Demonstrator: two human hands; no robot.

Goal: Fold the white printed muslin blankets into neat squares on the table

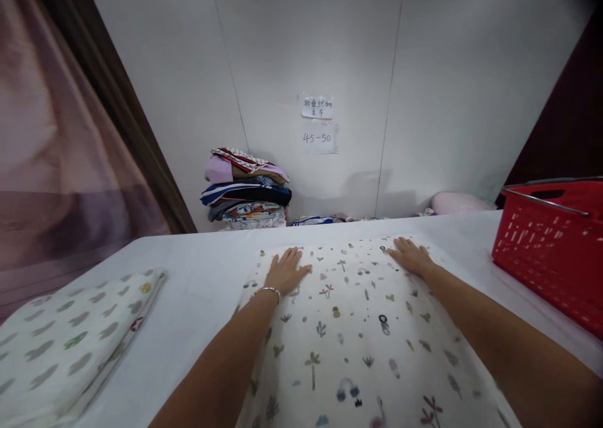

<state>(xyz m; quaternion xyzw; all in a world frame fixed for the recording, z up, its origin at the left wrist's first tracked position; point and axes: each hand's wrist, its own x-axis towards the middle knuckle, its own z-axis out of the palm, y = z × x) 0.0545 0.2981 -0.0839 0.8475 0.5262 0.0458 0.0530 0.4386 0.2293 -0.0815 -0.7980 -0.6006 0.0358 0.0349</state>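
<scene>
A white cloth [348, 327] printed with small plants, rainbows and animals lies spread on the table before me, its near end running out of view. My left hand [285, 272] rests flat near its far left corner, fingers spread, a bracelet on the wrist. Near the far right corner my right hand [411, 256] also lies flat on the cloth, fingers stretched out. Neither hand grips anything. To the left sits a folded white cloth [80, 334] with grey blotches and a few coloured prints.
A red plastic basket [556, 252] with a metal handle stands at the table's right edge. Beyond the white table [188, 258], a stack of folded fabrics [247, 192] rises against the wall. Paper signs [320, 137] hang there. A pinkish curtain [56, 164] drapes at left.
</scene>
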